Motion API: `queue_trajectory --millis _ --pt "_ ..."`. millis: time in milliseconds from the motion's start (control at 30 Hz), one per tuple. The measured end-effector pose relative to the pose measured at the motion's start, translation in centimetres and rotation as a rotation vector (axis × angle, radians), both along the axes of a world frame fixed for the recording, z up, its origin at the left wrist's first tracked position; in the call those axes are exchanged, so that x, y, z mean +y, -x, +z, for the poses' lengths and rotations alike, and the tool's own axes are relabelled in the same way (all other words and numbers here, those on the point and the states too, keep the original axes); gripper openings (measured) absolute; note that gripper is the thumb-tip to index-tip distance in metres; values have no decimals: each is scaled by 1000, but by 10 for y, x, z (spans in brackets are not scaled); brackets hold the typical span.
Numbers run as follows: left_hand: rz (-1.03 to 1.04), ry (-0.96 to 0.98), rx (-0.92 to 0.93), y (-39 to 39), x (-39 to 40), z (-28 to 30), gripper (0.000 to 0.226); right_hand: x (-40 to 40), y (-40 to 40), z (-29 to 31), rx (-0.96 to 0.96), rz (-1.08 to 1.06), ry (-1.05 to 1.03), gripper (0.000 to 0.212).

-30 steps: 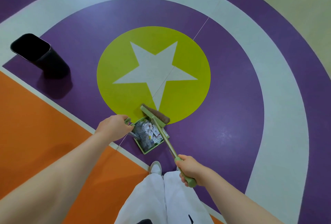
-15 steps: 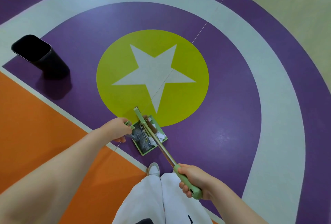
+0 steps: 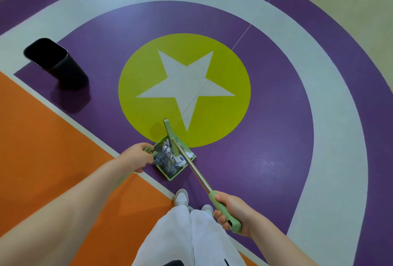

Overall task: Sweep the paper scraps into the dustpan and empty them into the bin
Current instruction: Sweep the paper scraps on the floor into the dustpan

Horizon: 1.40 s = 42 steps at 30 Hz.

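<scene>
A green dustpan (image 3: 170, 177) sits low in front of me, at the edge of the yellow star circle. White and grey paper scraps (image 3: 170, 159) fill it. My left hand (image 3: 136, 155) grips the dustpan's handle. My right hand (image 3: 232, 212) holds the green grip of a broom (image 3: 191, 165), whose metal shaft crosses over the pan. The broom head (image 3: 169, 129) points away from me, past the pan's far edge. A black bin (image 3: 63, 68) stands open on the purple floor at far left.
The floor is painted purple, white, orange and yellow, with a white star (image 3: 185, 89) in the yellow circle. My white trousers (image 3: 191, 236) and white shoes (image 3: 180, 197) are just below the dustpan. No loose scraps show on the floor.
The broom head has turned from lying across the pan's mouth to pointing away, and has swung over the pan. The dustpan is tilted up more, the scraps gathered deeper inside.
</scene>
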<state>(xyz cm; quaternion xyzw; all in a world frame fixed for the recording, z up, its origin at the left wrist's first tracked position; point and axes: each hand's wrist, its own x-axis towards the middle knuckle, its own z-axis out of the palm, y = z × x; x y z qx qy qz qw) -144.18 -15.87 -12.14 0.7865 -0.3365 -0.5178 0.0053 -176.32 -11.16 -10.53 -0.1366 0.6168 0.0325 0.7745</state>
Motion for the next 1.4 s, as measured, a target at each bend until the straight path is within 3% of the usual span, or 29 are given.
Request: queue_trajectory --millis 433,567,700,800,900,967,1033,1200,1400 --pt "76 68 14 38 29 3 48 -29 47 41 36 192 258 20" --pt "172 68 53 31 22 4 40 -48 59 35 100 225 303 23" --pt "165 58 27 12 13 10 15 -69 61 18 176 248 347 35" --pt "108 8 10 8 14 13 14 -76 49 -5 271 356 384 28" --pt "60 -26 -13 13 22 8 30 -70 35 -35 416 618 476 41" --pt "60 -14 -17 17 28 3 37 -64 23 -48 406 692 443 35" --pt "57 -19 -30 21 34 2 37 -60 16 -52 343 613 360 30" --pt "64 11 -57 23 38 2 41 -40 26 -23 239 634 282 25" --pt "76 20 -62 21 37 2 38 -20 62 14 160 494 127 46"
